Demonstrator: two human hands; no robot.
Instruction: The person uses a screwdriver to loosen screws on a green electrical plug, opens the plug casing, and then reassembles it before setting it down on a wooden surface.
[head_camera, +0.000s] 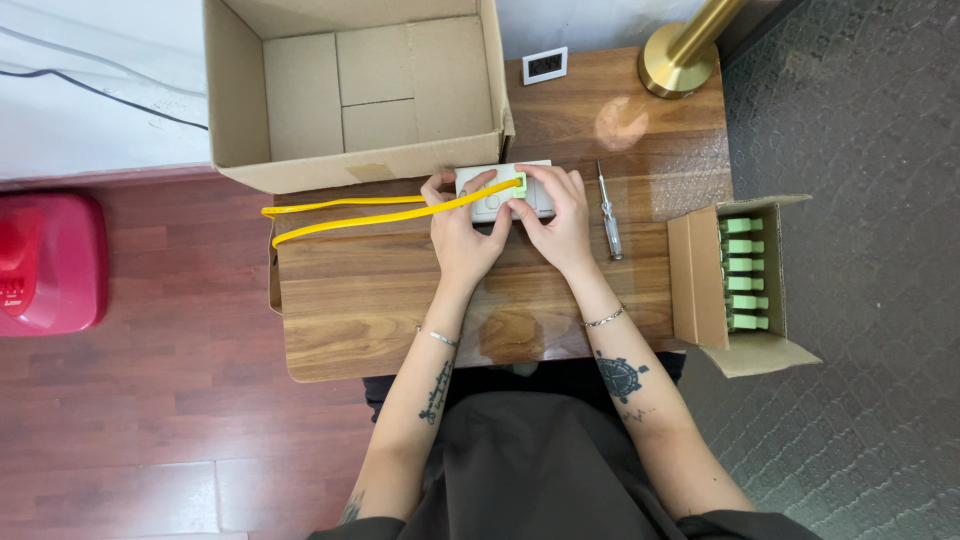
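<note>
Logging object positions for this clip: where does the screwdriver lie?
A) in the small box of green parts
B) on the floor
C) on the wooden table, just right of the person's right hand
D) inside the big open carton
C: the screwdriver lies on the wooden table beside the right hand, untouched.

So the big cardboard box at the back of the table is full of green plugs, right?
Not quite. The head view shows the big cardboard box at the back of the table is empty. The green plugs sit in the small box by the person's right hand.
</note>
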